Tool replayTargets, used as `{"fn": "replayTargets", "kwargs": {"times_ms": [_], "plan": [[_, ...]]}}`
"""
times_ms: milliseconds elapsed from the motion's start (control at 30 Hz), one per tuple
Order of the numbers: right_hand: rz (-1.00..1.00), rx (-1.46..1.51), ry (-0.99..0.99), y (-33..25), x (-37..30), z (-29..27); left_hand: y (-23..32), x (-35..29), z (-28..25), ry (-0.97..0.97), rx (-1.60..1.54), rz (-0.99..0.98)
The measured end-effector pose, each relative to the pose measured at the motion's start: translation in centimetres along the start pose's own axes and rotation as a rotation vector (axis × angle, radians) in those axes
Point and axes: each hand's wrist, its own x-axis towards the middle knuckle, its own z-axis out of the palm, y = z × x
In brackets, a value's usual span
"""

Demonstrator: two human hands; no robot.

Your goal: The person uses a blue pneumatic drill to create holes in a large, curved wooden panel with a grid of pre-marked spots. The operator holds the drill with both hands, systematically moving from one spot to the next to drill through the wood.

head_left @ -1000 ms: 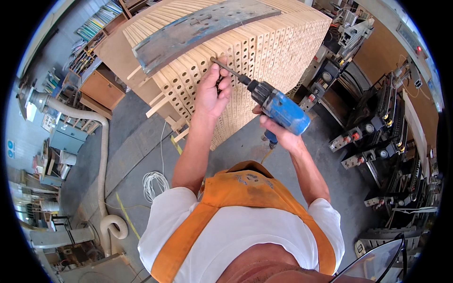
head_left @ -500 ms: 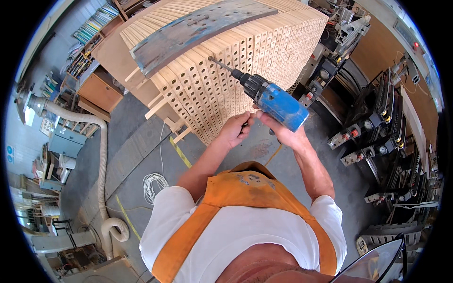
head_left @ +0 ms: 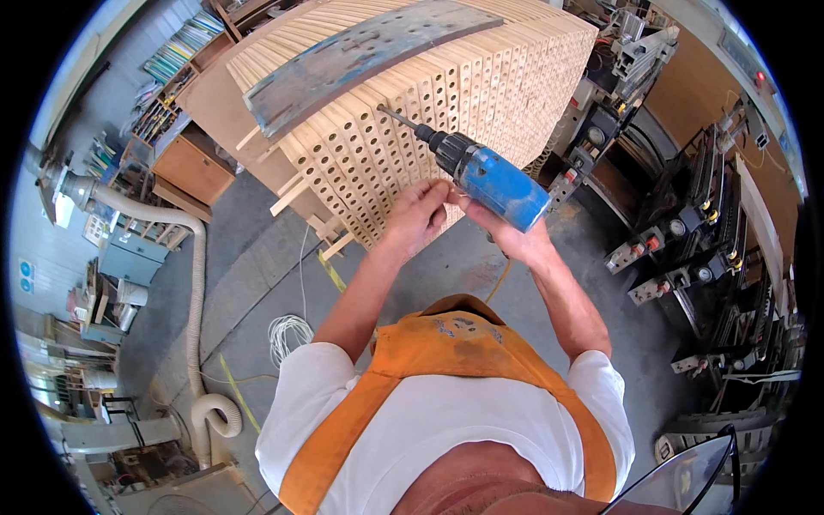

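Note:
My right hand (head_left: 524, 240) is wrapped round the handle of a blue power drill (head_left: 500, 184), mostly hidden beneath its body. From the black chuck, a long drill bit (head_left: 397, 117) points up and left, its tip at a hole in the top row of a big stack of drilled wooden strips (head_left: 412, 116). Just left of the drill, my left hand (head_left: 415, 216) is closed, thumb and fingers pinched together beside my right fingertips. Whatever it holds, if anything, is too small to make out.
A worn blue-grey board (head_left: 360, 64) lies across the stack. Machinery with gauges (head_left: 657, 245) lines the right side. On the left are a ribbed hose (head_left: 199, 300), a coiled white cable (head_left: 287, 335) and a wooden cabinet (head_left: 193, 167). An orange cord (head_left: 498, 281) hangs below the drill.
My left hand has moved up and slightly left, closer to the stack. The drill has shifted a little left and up, its bit tip staying at the same top-row hole.

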Motion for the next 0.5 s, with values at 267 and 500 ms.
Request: {"fn": "replayTargets", "kwargs": {"times_ms": [267,500], "plan": [[-0.044,0.030,-0.010,0.1,-0.6,-0.6,6.8,3.2,0.3,0.348,-0.056,0.358],[-0.024,0.320,0.001,3.2,-3.3,-2.8,6.2,2.5,-1.0,0.110,-0.499,0.247]]}}
